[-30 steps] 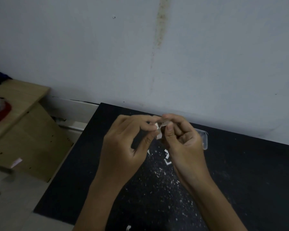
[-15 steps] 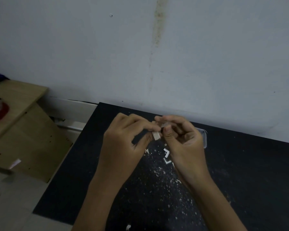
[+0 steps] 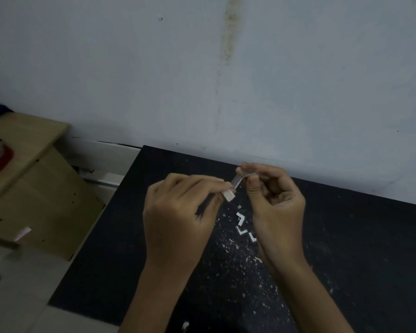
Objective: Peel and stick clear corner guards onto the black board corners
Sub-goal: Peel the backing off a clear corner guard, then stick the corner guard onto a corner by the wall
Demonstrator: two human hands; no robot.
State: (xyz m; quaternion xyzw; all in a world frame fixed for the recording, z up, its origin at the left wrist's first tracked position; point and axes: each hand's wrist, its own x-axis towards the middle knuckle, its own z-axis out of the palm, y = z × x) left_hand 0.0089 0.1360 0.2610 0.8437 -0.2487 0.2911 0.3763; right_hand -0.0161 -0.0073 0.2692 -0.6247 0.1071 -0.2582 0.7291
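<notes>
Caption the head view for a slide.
Both hands, left and right, peel backing off a clear corner guard above the black board.

The room is dim, the light flat and bluish-grey, with no hard shadows and no glare. The wall (image 3: pixel 274 80) looks dull and evenly lit. The black surface (image 3: pixel 358 248) swallows detail, only white flecks showing. Lower left corner smears into blur, and straight edges bend near the frame's sides.
</notes>
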